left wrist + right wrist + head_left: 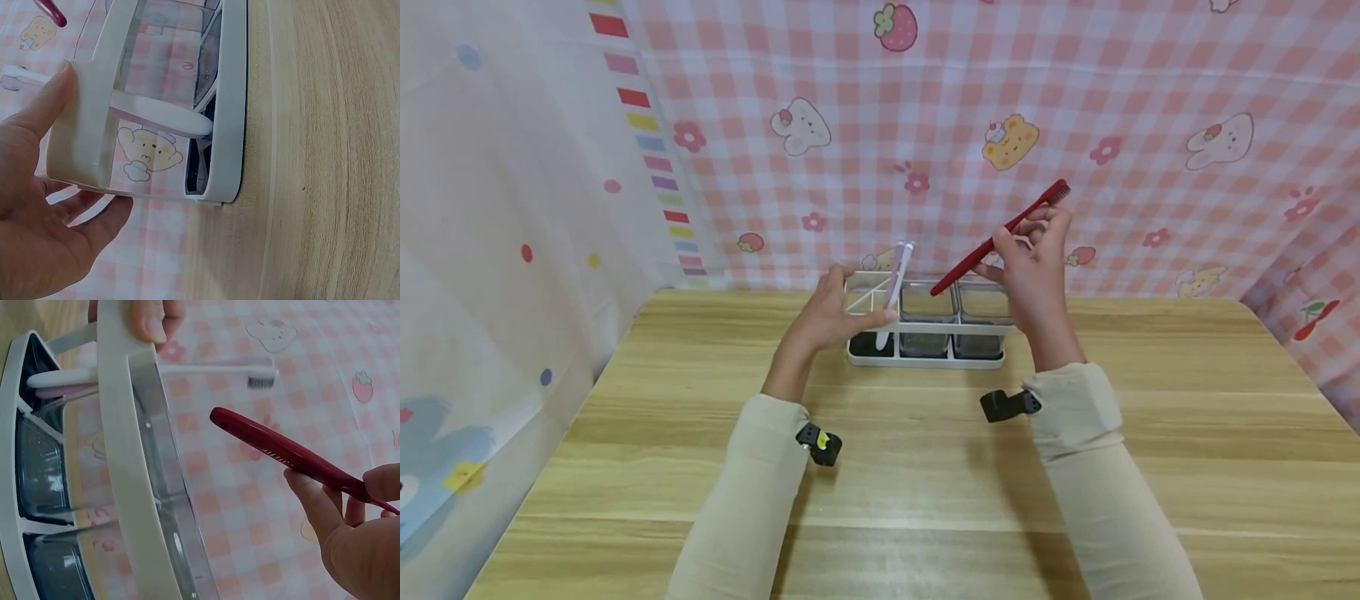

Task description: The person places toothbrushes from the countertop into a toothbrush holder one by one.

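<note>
A white toothbrush holder [951,330] stands on the table near the back cloth. My left hand [829,312] grips its left end, thumb on the front of the upper bar and fingers behind. A white toothbrush [62,377] and a pale purple one [895,265] lean together in the left compartment, heads up. Two clear cups [925,343] fill the middle and right compartments. My right hand [1036,271] pinches a red toothbrush [275,445] between thumb and fingers. It slants above the cups, bristle end up to the right, handle end down to the left, apart from the holder.
Bare wood-grain table [895,500] spreads in front of the holder and to both sides. A pink checked cloth [947,100] with cartoon prints hangs right behind it. A white cloth [490,208] hangs on the left.
</note>
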Motion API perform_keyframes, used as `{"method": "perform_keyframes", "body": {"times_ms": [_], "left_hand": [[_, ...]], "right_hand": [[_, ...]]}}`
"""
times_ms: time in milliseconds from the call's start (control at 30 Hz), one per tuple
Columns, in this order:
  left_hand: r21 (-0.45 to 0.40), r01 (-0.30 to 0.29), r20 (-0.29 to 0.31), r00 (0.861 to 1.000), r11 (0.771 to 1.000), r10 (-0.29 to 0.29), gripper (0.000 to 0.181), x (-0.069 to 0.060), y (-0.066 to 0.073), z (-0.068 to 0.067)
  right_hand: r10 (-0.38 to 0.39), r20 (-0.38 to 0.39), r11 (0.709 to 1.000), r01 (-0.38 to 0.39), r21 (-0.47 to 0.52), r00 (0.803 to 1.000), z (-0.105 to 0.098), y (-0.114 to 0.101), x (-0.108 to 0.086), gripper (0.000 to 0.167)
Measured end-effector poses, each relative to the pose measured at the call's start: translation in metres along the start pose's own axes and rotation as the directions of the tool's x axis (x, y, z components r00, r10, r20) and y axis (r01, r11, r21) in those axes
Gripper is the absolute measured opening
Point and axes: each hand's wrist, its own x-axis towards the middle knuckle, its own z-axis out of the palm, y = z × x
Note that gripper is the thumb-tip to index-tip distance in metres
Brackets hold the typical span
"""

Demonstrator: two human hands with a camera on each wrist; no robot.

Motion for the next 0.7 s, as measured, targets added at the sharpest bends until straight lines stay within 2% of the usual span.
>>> {"method": "perform_keyframes", "body": {"times_ms": [333,700], "left_hand": [[0.003,0.005,0.009,1.0,1.0,-0.005,0.093,0.002,0.002,0.001],[-0.027,-0.011,0.016,1.0,1.0,0.012,0.092,0.002,-0.002,0.001]], "right_hand": [[-0.063,0.085,0.997,0.066,-0.039,0.994,0.013,0.008,-0.002,0.029],[-0.059,0.14,0.992,0.073,-0.099,0.988,0.027,0.018,-0.009,0.029]]}}
